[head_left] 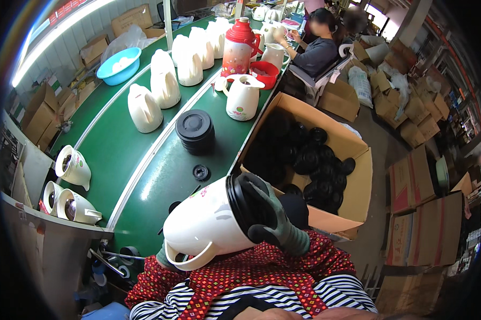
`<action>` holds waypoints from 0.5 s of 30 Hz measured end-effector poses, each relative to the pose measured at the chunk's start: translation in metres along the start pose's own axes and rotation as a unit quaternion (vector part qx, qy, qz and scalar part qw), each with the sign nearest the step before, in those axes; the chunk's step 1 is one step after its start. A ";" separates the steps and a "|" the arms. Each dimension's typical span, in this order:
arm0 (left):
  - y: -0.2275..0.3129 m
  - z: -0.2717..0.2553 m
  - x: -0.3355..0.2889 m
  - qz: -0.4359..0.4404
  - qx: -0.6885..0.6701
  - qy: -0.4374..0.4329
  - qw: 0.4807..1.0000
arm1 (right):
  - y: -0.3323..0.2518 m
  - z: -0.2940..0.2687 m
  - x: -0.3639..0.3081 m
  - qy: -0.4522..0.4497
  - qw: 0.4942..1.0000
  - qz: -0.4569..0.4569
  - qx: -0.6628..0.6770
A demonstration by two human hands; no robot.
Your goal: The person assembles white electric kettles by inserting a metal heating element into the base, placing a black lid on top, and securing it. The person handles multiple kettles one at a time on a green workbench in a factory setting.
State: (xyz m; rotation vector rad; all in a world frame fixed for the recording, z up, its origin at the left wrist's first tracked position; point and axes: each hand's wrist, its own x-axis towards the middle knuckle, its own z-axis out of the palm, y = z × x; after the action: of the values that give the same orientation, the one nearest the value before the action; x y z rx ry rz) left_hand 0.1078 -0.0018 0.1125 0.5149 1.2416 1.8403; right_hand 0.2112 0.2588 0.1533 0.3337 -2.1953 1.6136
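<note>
Red patterned smock [251,268]; tilted white jug [203,221].
Right hand [277,213]: fingers clamped on black ridged part [238,204]. Left hand [163,257]: mostly hidden; fingers, cannot tell.

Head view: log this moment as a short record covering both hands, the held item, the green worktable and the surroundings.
Held item: white handled jug, tipped sideways
Right hand: gloved, gripping the black base at the jug's wide end
Left hand: mostly hidden behind the jug; grip unclear
Green worktable: stack of black round parts, white jug bodies, red thermos flask
Right of worktable: open cardboard box holding black round pieces
Background: seated co-worker
</note>
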 end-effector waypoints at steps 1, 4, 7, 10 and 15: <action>0.002 0.002 0.001 0.009 0.021 -0.010 1.000 | -0.002 0.000 -0.001 -0.003 1.000 -0.005 -0.004; 0.033 0.031 0.012 0.046 0.062 -0.032 0.997 | 0.003 -0.004 -0.002 -0.016 0.995 -0.083 -0.053; 0.023 0.019 0.015 0.023 0.010 0.011 1.000 | -0.002 -0.004 -0.001 -0.009 0.995 -0.078 -0.056; -0.017 -0.038 0.016 0.043 -0.090 0.078 0.992 | 0.003 0.002 -0.003 0.061 0.989 0.048 0.127; 0.035 -0.021 0.009 0.318 0.377 0.212 0.844 | 0.055 -0.001 -0.009 0.096 0.618 0.384 0.679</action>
State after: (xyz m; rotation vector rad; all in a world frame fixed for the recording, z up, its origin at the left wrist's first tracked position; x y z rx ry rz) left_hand 0.0735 -0.0118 0.1339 1.0891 2.3492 1.9914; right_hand 0.1963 0.2764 0.1023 -0.5017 -0.4055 3.2892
